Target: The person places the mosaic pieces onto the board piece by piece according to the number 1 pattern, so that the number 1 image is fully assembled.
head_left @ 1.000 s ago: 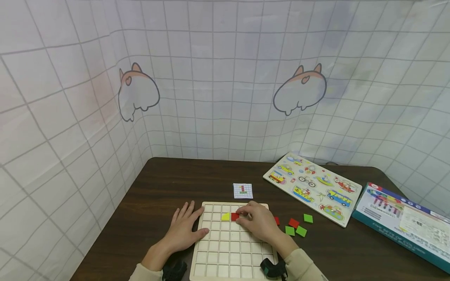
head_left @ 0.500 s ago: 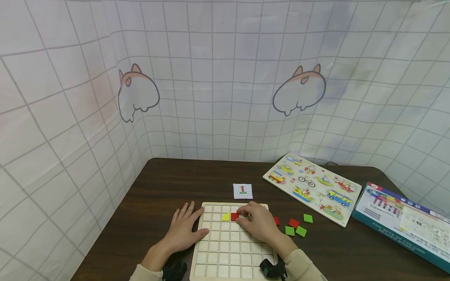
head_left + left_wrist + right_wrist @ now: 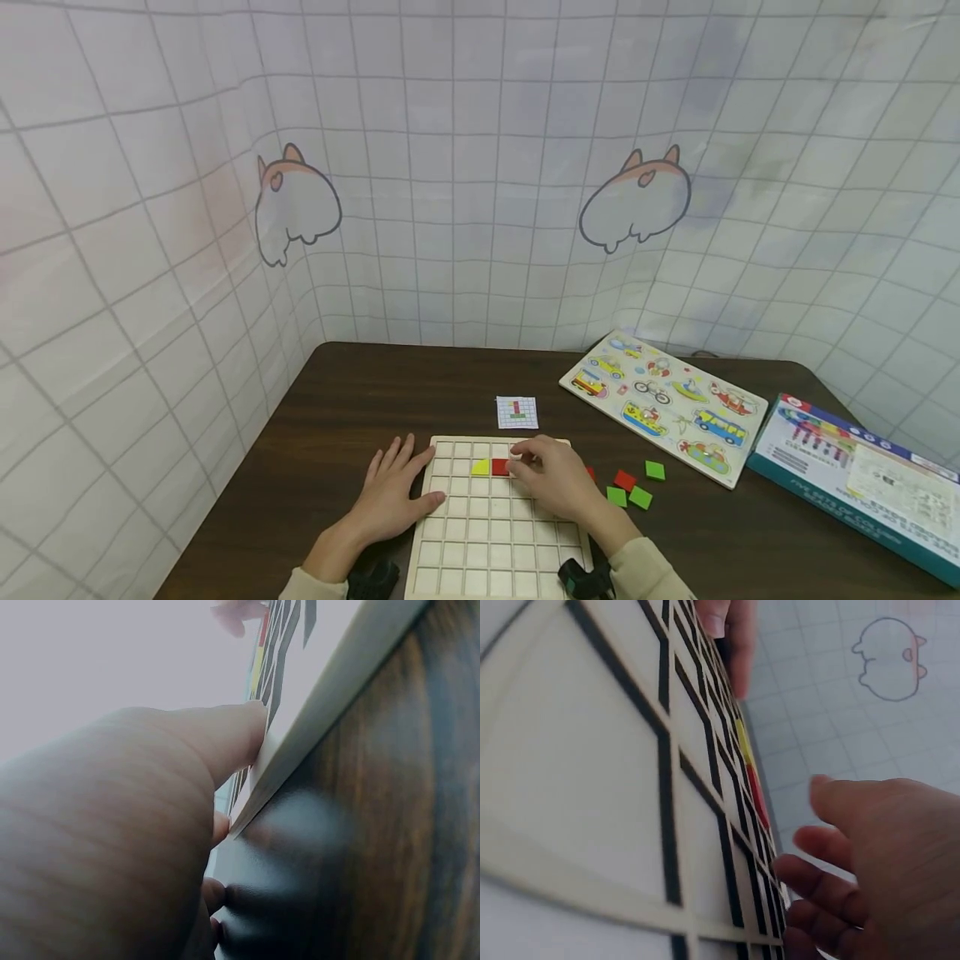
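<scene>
From the head camera, we see the left hand (image 3: pixel 401 496) with straight, spread fingers, holding nothing, its thumb and forefinger at the left edge of the gridded wooden board (image 3: pixel 476 554). The right hand (image 3: pixel 555 475) is half bent at the right end of the square red tile (image 3: pixel 499 467), which lies in the board's second row, directly right of the yellow tile (image 3: pixel 481 467). To seat it well, we would press it evenly until no corner rides on a grid line, keep the board braced, and compare its square with the gridded pattern card (image 3: pixel 517 412) (too small for us to count its cells). On the right, the teal-sided box (image 3: pixel 855 492) reads "FIVE SETS OF COLU…" before blurring; we can make out no brand, nor any words on the vehicle picture board (image 3: pixel 663 404).

In the left wrist view, we find the thumb resting against the board's edge, a steady brace in our judgement.

In the right wrist view, thumb and fingers curve loosely apart with nothing visible between them; whether a hidden fingertip touches the red tile, we cannot tell. We find no writing in either wrist view.
</scene>
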`<act>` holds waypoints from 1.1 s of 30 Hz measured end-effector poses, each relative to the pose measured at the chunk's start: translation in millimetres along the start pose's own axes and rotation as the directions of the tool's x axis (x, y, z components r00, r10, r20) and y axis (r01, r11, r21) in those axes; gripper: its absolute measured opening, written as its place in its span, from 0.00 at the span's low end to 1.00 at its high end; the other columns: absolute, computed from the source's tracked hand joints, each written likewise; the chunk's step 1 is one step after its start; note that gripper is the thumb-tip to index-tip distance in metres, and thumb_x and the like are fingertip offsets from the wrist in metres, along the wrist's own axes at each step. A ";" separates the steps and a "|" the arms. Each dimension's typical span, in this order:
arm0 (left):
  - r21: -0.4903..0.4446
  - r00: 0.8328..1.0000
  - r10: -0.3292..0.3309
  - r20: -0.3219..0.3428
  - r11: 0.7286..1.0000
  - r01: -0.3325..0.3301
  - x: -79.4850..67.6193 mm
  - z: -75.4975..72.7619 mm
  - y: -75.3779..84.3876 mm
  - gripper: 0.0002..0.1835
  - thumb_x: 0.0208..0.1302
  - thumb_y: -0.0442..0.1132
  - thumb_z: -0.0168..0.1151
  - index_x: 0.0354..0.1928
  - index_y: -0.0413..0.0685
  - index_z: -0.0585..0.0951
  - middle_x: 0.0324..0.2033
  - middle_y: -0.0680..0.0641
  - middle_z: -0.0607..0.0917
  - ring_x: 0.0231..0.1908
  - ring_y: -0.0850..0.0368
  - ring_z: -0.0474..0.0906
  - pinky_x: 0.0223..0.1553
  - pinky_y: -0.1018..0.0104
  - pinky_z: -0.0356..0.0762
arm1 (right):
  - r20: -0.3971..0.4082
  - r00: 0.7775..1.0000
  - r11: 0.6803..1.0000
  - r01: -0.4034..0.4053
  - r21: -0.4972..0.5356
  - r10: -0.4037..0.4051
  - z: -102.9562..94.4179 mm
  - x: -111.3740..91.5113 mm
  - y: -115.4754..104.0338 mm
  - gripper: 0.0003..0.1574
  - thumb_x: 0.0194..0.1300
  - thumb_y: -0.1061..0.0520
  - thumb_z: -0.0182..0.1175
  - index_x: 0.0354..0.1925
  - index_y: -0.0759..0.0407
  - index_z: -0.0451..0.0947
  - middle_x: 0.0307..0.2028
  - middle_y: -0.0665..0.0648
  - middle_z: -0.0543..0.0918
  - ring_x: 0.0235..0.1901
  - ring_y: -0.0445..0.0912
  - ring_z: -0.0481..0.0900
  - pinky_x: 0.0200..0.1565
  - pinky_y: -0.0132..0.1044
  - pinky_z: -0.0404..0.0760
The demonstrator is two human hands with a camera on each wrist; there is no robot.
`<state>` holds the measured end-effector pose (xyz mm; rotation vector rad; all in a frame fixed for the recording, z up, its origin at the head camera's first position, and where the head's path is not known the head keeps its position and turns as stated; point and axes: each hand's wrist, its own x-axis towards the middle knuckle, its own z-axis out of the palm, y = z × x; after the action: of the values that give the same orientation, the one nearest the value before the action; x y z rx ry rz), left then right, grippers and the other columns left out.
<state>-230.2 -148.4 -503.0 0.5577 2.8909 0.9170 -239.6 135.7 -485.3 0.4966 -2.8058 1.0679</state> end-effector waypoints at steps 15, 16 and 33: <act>0.001 1.000 -0.009 0.011 1.000 0.009 0.4 1.8 0.1 0.39 0.65 0.58 0.61 0.74 0.49 0.64 0.74 0.34 0.51 0.75 0.35 0.39 0.69 0.35 0.30 | -0.142 0.987 0.997 -0.076 -0.007 0.075 -43.9 -26.7 37.8 0.11 0.66 0.53 0.65 0.46 0.51 0.85 0.36 0.43 0.81 0.32 0.39 0.76 0.36 0.36 0.77; 0.002 1.000 -0.010 0.010 1.000 0.010 0.3 1.8 0.0 0.39 0.66 0.58 0.61 0.74 0.49 0.64 0.74 0.34 0.51 0.74 0.35 0.39 0.69 0.34 0.30 | -0.145 0.986 0.996 -0.087 -0.021 0.083 -45.1 -29.1 42.2 0.11 0.65 0.53 0.66 0.46 0.51 0.85 0.37 0.44 0.82 0.35 0.40 0.78 0.39 0.37 0.79; 0.006 1.000 0.004 0.004 1.000 -0.004 0.2 -0.3 3.4 0.39 0.66 0.57 0.62 0.73 0.48 0.64 0.74 0.32 0.52 0.74 0.34 0.39 0.69 0.33 0.30 | -0.127 0.986 0.979 -0.126 -0.161 0.106 -49.0 -44.6 63.4 0.17 0.56 0.51 0.73 0.45 0.50 0.86 0.41 0.49 0.79 0.44 0.49 0.76 0.47 0.49 0.76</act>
<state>-229.3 -145.9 -500.9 0.5648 2.8910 0.9076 -220.0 224.4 -497.6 0.2461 -2.8164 0.8371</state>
